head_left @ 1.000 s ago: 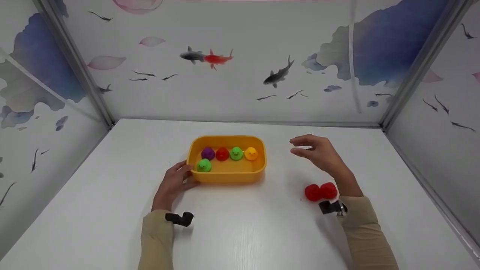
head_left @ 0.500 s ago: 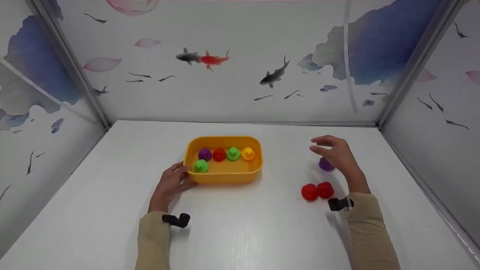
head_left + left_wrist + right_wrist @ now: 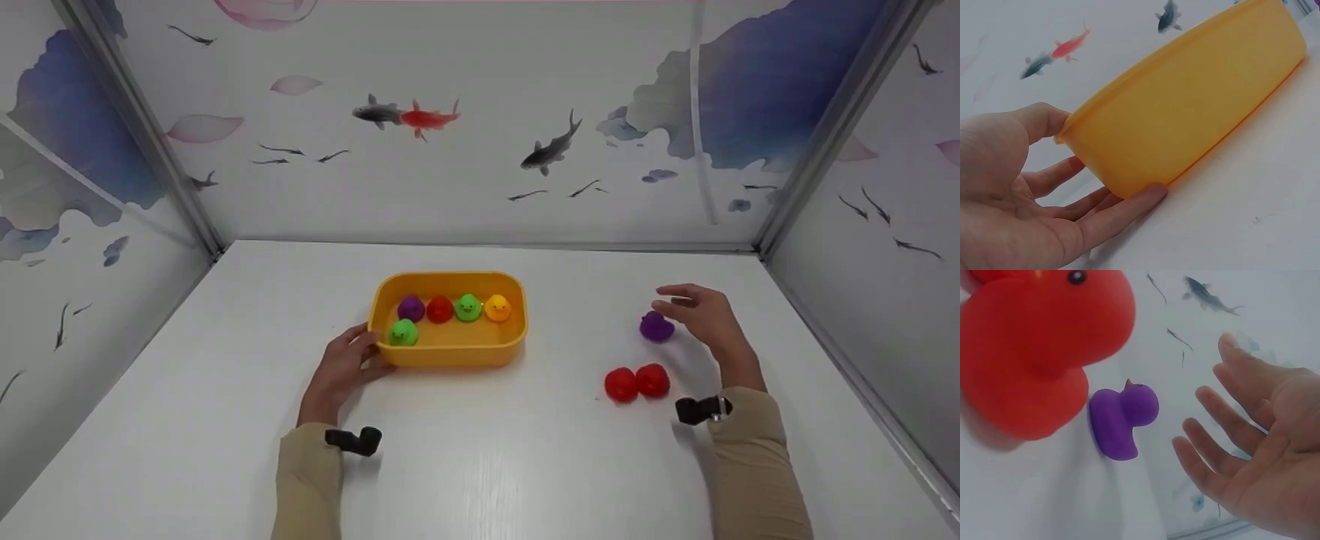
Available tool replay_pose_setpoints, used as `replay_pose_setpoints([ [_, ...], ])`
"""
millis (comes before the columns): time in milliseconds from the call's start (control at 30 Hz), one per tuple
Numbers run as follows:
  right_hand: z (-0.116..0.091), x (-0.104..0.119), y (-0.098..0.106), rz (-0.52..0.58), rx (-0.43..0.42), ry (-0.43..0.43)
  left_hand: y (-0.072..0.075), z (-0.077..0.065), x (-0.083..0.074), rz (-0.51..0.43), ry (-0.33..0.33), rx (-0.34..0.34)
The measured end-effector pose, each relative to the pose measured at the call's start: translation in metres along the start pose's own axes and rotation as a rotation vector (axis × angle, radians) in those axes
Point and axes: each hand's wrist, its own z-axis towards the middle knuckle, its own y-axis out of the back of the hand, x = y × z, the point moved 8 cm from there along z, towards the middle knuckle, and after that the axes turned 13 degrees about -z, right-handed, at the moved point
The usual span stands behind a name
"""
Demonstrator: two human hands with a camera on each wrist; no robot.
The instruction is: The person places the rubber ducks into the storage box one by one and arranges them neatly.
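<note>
At the near left corner of a yellow plastic basin (image 3: pixel 450 357), my left hand (image 3: pixel 337 371) holds on, thumb at the rim and fingers round the lower side. Inside the basin sit a purple rubber duck (image 3: pixel 411 308), a red one (image 3: pixel 439 309), an orange-yellow one (image 3: pixel 498 307) and two green ducks (image 3: pixel 468 307). Over on the right, my right hand (image 3: pixel 705 319) hovers near a loose purple duck (image 3: pixel 657 327), its fingers extended and holding nothing. In the right wrist view, a gap shows between the fingers and that purple duck (image 3: pixel 1123 422).
Two red ducks (image 3: pixel 637 382) rest side by side on the white table (image 3: pixel 465 457), nearer me than the loose purple duck. Panels printed with fish (image 3: pixel 551 150) close off the back and both sides.
My right hand has moved right, away from the basin, and now is beside the loose purple duck, which has come into sight. My left hand stays at the basin.
</note>
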Motion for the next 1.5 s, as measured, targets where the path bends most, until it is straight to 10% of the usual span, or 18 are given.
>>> replay_pose_setpoints([
  [1500,0.014,-0.037,-0.033,0.029,0.116,-0.127,0.002,0.001,0.001,-0.012,-0.022,0.032],
])
